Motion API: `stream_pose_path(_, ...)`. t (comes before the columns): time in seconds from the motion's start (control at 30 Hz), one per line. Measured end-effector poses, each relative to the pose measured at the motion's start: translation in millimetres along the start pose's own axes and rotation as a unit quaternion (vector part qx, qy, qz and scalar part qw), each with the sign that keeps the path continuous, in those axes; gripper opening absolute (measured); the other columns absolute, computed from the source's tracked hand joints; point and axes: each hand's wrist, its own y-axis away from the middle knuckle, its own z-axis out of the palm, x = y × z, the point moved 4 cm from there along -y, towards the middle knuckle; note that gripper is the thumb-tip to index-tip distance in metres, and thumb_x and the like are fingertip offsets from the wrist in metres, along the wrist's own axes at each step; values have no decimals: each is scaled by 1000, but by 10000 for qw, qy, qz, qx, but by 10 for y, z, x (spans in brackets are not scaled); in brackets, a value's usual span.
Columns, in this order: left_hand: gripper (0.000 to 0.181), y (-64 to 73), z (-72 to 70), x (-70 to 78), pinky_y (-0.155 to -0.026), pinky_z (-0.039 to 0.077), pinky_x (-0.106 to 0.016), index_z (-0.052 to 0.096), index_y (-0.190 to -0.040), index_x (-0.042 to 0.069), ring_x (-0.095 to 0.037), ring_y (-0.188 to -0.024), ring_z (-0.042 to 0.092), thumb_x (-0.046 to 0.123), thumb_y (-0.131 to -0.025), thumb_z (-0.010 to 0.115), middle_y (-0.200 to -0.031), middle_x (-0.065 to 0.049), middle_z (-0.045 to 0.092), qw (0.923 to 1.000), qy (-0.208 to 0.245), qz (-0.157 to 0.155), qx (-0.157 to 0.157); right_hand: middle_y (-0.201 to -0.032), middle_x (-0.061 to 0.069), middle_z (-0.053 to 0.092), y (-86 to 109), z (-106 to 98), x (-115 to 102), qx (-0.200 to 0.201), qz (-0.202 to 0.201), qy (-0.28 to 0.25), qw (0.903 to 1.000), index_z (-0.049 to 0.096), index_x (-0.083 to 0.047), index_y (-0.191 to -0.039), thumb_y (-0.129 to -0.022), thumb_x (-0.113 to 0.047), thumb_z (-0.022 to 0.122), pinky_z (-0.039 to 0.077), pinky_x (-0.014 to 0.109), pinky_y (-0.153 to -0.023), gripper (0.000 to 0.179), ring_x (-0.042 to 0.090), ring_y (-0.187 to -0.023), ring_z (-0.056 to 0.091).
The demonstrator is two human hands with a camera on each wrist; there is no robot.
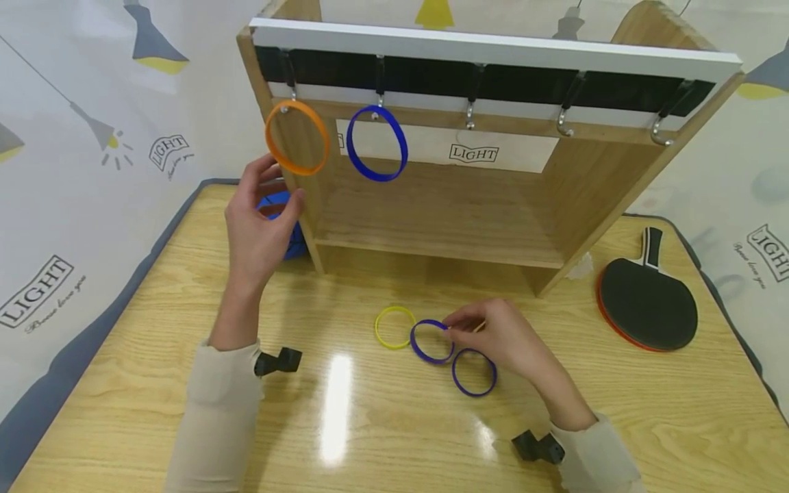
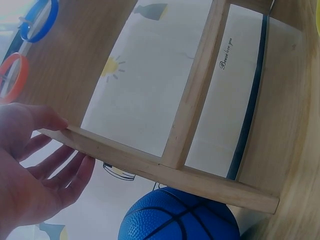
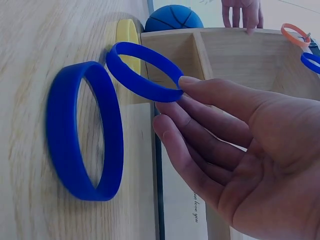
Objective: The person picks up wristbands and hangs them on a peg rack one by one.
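Note:
My right hand pinches a blue silicone wristband by its edge between thumb and fingertips; in the right wrist view the band stands tilted. Beside it on the table lie a second blue wristband and a yellow wristband. My left hand holds the left side panel of the wooden rack, thumb on the inner side and fingers round the outside. From the rack's hooks hang an orange wristband and another blue wristband, each on its own hook.
Bare hooks line the right part of the rack's front bar. A blue ball sits against the rack's left side. At the right of the table lies a black table tennis paddle.

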Motion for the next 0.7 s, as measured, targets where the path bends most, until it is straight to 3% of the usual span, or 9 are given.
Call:
stream_pose_path(0.4,44,5,-11,12,-75,53,-26,55,-131,-1,-30,-101,63,1,-89,65,-120,-17,63,10000,-21,16,-30,-87,-12,70,76,-111,-148,181,-98,124,9997,76,-19,-100,-88,-24,75,54,29,-69,14,8,-81,65)
stream_pose_path(0.53,43,1,-20,15,-75,53,-26,56,-131,-1,-30,-100,63,0,-89,65,-120,-18,63,10000,-26,54,-2,-90,-13,70,116,-185,-270,324,-497,-78,9982,76,-20,-102,-88,-26,75,55,30,-70,16,7,-83,65)
stream_pose_path(0.7,43,4,-15,3,-75,53,-26,56,-130,-2,-30,-100,63,0,-89,65,-119,-18,63,10000,-3,12,21,-95,-9,72,185,-325,-498,534,-1271,-1015,9852,76,-20,-104,-88,-18,75,55,31,-70,16,13,-86,67)
